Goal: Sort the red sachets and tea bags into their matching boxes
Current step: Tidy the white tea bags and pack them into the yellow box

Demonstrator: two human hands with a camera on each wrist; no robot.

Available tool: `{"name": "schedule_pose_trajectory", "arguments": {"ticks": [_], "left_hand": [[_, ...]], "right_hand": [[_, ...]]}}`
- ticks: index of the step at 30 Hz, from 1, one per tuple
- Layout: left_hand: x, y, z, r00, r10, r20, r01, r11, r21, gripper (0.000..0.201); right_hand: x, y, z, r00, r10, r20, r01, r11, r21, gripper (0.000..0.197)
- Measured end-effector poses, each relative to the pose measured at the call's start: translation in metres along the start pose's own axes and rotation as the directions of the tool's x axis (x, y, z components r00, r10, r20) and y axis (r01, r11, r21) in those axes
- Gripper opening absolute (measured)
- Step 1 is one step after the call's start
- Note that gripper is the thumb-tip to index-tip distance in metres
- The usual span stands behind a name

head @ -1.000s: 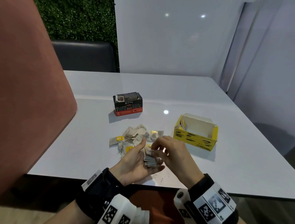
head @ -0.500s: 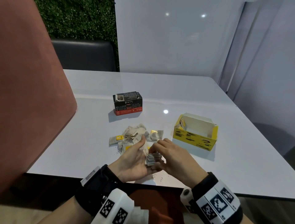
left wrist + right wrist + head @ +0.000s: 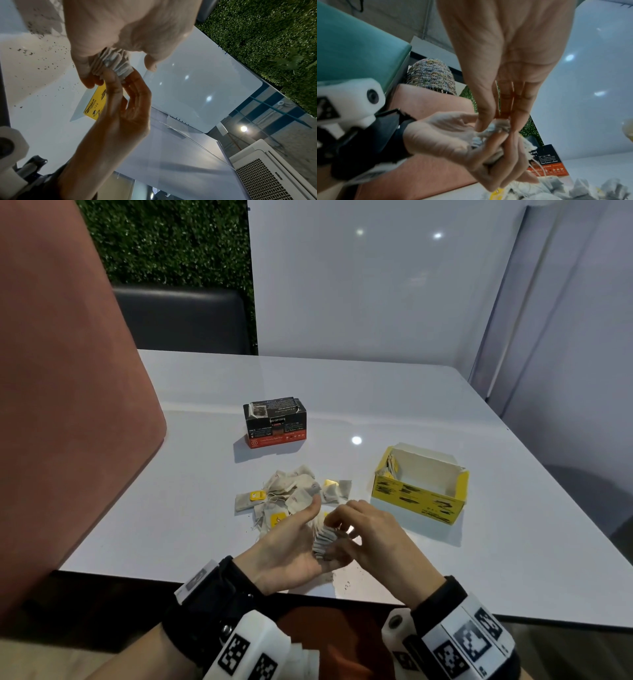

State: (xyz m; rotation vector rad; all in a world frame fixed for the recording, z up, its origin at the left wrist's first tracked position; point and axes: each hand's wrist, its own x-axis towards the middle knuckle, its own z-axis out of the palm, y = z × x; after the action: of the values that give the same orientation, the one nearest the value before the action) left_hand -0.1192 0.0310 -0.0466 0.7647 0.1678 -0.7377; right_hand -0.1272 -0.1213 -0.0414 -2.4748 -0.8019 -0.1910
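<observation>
Both hands meet at the table's near edge over a stack of tea bags (image 3: 324, 539). My left hand (image 3: 294, 546) cradles the stack (image 3: 116, 63) in its curled fingers, palm up. My right hand (image 3: 370, 529) pinches the stack's top (image 3: 496, 127) with thumb and fingertips. A loose pile of tea bags (image 3: 291, 494) with yellow tags lies just beyond the hands. The open yellow box (image 3: 419, 487) stands to the right, with a few tea bags at its left end. The black and red box (image 3: 274, 421) sits farther back.
The white table (image 3: 376, 392) has tea dust scattered near its front edge (image 3: 342, 583). A pink padded panel (image 3: 68, 405) rises on the left. A dark chair back (image 3: 181, 320) stands behind the table, and a white wall to the right.
The stack has been squared up and tilted more upright between the two hands. Both hands stay at the same spot near the table's edge.
</observation>
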Motion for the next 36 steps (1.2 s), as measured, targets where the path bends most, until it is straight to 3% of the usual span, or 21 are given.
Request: {"name": "schedule_pose_trajectory", "arguments": {"ticks": [7,9,11,13,14,16,17,19,21,23,25,33,36], "left_hand": [[0.002,0.001,-0.003,0.999,0.032,-0.015,-0.030,0.993,0.113,0.021],[0.001,0.000,-0.001,0.999,0.043,0.001,-0.042,0.979,0.199,0.017],[-0.001,0.000,0.002,0.998,0.048,0.033,-0.057,0.934,0.353,0.019],[-0.001,-0.001,0.004,0.996,0.035,0.076,-0.069,0.860,0.506,0.032],[-0.001,-0.001,0.005,0.996,0.018,0.093,-0.067,0.822,0.565,0.049],[0.002,0.001,0.008,0.993,-0.033,0.114,-0.056,0.719,0.692,0.094],[0.003,0.004,0.012,0.993,-0.050,0.108,-0.052,0.630,0.774,0.106],[0.003,0.012,0.022,0.997,-0.034,0.069,-0.051,0.389,0.920,0.108],[0.006,0.020,0.035,0.997,0.004,0.079,-0.077,0.251,0.965,0.100],[0.009,0.025,0.047,0.996,-0.011,0.090,-0.085,0.230,0.969,0.098],[0.016,0.028,0.056,0.995,-0.039,0.096,-0.085,0.219,0.972,0.102],[0.043,0.025,0.063,0.980,-0.079,0.185,-0.162,0.240,0.957,0.098],[0.059,0.030,0.063,0.978,-0.023,0.208,-0.201,0.166,0.965,0.101]], "right_hand": [[0.000,0.006,-0.009,0.996,0.055,-0.076,-0.035,0.970,0.241,0.025],[0.001,0.011,-0.013,0.992,0.085,-0.089,-0.057,0.958,0.280,0.027],[0.002,0.018,-0.020,0.993,0.115,-0.019,-0.106,0.960,0.261,0.043],[0.001,0.026,-0.029,0.977,0.145,0.156,-0.179,0.955,0.235,0.064],[0.001,0.028,-0.033,0.961,0.143,0.236,-0.200,0.950,0.239,0.068],[-0.001,0.032,-0.041,0.944,0.120,0.308,-0.215,0.930,0.298,0.060],[-0.001,0.033,-0.046,0.944,0.114,0.308,-0.222,0.913,0.342,0.054],[-0.002,0.035,-0.056,0.941,0.124,0.316,-0.256,0.871,0.420,0.050],[-0.003,0.040,-0.071,0.925,0.132,0.357,-0.309,0.806,0.505,0.051],[-0.003,0.046,-0.085,0.912,0.109,0.396,-0.340,0.740,0.580,0.050],[-0.001,0.054,-0.094,0.912,0.102,0.398,-0.338,0.736,0.587,0.045],[0.008,0.065,-0.089,0.961,0.163,0.223,-0.237,0.902,0.362,0.022],[0.016,0.070,-0.101,0.971,0.208,0.117,-0.230,0.944,0.236,0.022]]}}
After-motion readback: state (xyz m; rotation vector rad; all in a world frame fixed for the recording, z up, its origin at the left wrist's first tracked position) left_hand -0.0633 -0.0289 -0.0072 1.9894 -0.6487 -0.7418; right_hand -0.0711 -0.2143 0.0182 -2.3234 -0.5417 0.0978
